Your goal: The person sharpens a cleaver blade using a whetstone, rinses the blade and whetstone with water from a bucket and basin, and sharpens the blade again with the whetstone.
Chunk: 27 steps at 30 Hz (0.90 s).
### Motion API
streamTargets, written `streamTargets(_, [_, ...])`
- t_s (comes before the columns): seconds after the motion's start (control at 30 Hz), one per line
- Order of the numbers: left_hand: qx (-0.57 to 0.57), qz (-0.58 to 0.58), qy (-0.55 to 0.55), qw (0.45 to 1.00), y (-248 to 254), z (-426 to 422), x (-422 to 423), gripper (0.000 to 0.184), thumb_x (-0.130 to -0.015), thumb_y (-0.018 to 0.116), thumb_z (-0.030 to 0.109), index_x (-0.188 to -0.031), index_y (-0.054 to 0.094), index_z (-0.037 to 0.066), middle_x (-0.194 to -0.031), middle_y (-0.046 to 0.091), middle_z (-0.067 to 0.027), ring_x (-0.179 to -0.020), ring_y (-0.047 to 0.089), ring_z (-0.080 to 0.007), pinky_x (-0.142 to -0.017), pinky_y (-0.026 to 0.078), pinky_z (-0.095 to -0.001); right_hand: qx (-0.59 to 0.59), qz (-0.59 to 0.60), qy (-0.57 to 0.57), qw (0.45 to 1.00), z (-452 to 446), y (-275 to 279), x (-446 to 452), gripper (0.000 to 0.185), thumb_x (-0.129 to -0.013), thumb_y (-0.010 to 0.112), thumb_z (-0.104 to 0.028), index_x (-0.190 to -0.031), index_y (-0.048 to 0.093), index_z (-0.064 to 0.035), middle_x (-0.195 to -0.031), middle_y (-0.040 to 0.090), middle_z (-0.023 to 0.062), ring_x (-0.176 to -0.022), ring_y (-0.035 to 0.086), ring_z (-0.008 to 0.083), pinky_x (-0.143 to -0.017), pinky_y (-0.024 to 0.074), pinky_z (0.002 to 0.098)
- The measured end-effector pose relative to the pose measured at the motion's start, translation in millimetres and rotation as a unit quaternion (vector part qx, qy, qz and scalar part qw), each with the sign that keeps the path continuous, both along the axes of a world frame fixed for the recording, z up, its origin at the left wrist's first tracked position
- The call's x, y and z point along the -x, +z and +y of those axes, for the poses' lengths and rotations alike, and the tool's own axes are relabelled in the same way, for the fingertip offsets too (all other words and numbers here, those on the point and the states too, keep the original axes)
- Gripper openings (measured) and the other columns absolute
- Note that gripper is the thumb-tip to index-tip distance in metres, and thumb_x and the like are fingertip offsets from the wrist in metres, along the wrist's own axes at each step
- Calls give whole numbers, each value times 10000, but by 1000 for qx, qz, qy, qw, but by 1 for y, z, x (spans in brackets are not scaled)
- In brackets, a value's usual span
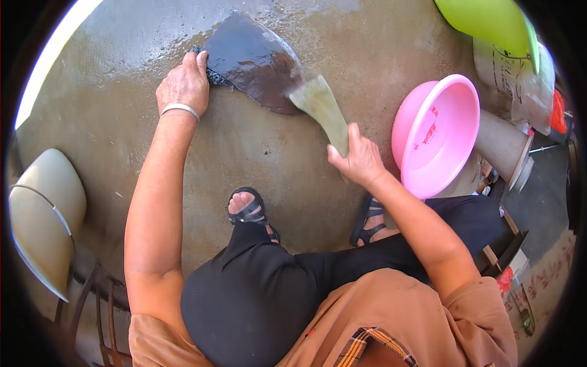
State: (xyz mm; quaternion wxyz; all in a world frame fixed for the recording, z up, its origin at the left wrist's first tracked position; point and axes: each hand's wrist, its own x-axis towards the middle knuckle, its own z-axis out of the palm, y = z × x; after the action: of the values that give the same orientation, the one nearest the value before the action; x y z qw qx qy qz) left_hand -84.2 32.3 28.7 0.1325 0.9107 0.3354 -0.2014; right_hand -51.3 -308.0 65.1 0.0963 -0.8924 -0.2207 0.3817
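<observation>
A dark, wet, fan-shaped piece (254, 64) with a curved edge rests over the wet floor. My left hand (185, 85), with a light bangle at the wrist, is closed at its left corner. Black speckled material (217, 78) shows beside those fingers; whether it belongs to the dark piece I cannot tell. In my right hand (359, 156) is a pale greenish flat tool (323, 109) with a flared end, like a scraper. Its wide end, slightly blurred, overlaps the lower right edge of the dark piece; contact is hard to judge.
A pink basin (435, 137) stands tilted at the right. A bright green curved item (489, 27) and plastic bags (520, 79) are at the upper right, a cream curved item (49, 214) at the left. My sandalled feet (247, 208) are on the floor.
</observation>
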Motion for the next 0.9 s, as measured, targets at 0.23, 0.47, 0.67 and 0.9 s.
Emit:
streamTargets(0.23, [17, -26, -9, 999, -7, 2, 7, 482, -988, 241, 473, -1042, 537, 96, -939, 641, -245, -921, 588, -459, -792, 460, -533, 14, -33, -7, 999, 49, -8, -31, 550, -793, 602, -455, -1013, 386, 0, -808, 623, 289, -797, 622, 449, -743, 496, 504])
streamTargets(0.47, [15, -11, -3, 1000, 3, 0, 0, 480, -991, 266, 448, -1003, 554, 64, -938, 647, -240, -938, 605, -432, -810, 472, -511, -4, 5, 19, 1000, -14, 2, 11, 564, -786, 598, -452, -1060, 376, -13, -826, 624, 280, -776, 634, 435, -730, 511, 496])
streamTargets(0.67, [21, -37, -3, 999, -2, 0, 6, 476, -990, 269, 449, -1003, 553, 68, -946, 644, -239, -938, 602, -432, -809, 468, -516, 19, -20, 6, 1000, 34, -6, -24, 576, -797, 579, -479, -1027, 391, 15, -842, 626, 292, -808, 631, 437, -753, 501, 500])
streamTargets(0.9, [21, 2, -18, 1000, 4, 3, -1, 486, -989, 274, 449, -1014, 557, 55, -945, 646, -243, -942, 609, -424, -814, 471, -510, 21, -10, 17, 1000, 39, 0, -35, 575, -793, 564, -491, -1016, 392, 10, -858, 620, 304, -838, 619, 453, -778, 491, 511])
